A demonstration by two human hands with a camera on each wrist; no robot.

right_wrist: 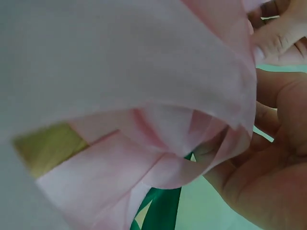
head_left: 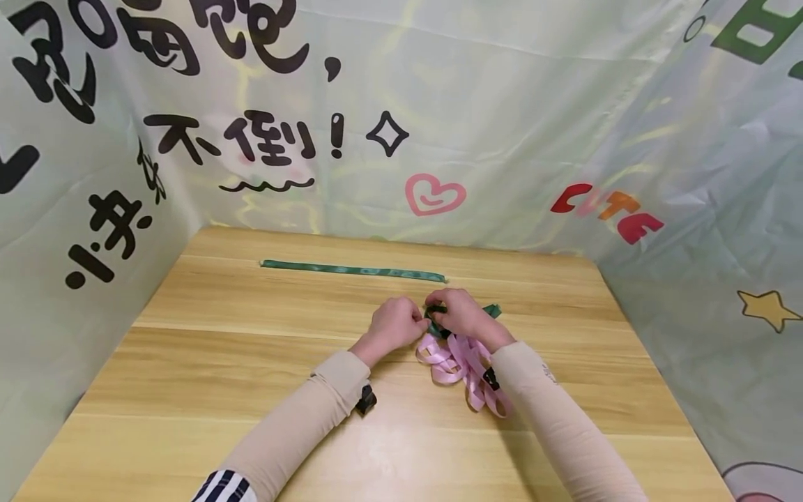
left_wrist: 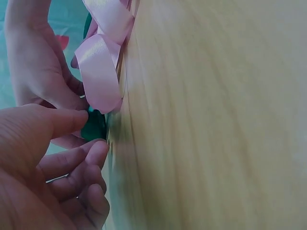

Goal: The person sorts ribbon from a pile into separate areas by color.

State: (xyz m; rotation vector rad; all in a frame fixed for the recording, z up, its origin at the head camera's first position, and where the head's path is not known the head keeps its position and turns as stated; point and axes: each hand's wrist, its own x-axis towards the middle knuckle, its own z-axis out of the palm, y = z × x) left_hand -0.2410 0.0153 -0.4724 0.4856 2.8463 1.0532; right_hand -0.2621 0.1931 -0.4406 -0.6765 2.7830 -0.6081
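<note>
Left hand [head_left: 396,324] and right hand [head_left: 464,314] pinch green ribbon [left_wrist: 93,126] just past the pink ribbon [head_left: 461,362]. Table [head_left: 157,411] spreads either side of it; beyond, a green strip [head_left: 354,270] lies near the back edge.

The pink ribbon [head_left: 461,359] is pale and plain with a satin sheen; the green ribbon [head_left: 492,311] is deep green. The strip [head_left: 351,269] is dark green with paler patches. Yellow-brown wood grain bands the table [head_left: 251,362]. Both sleeves [head_left: 552,411] are beige; the cloth [head_left: 224,487] is striped navy and white. The backdrop [head_left: 527,104] is pale grey-green, with faint yellow squiggles, black characters [head_left: 272,143], a pink heart [head_left: 433,200], multicoloured letters [head_left: 633,229] and a dark-edged yellow star [head_left: 767,307].
</note>
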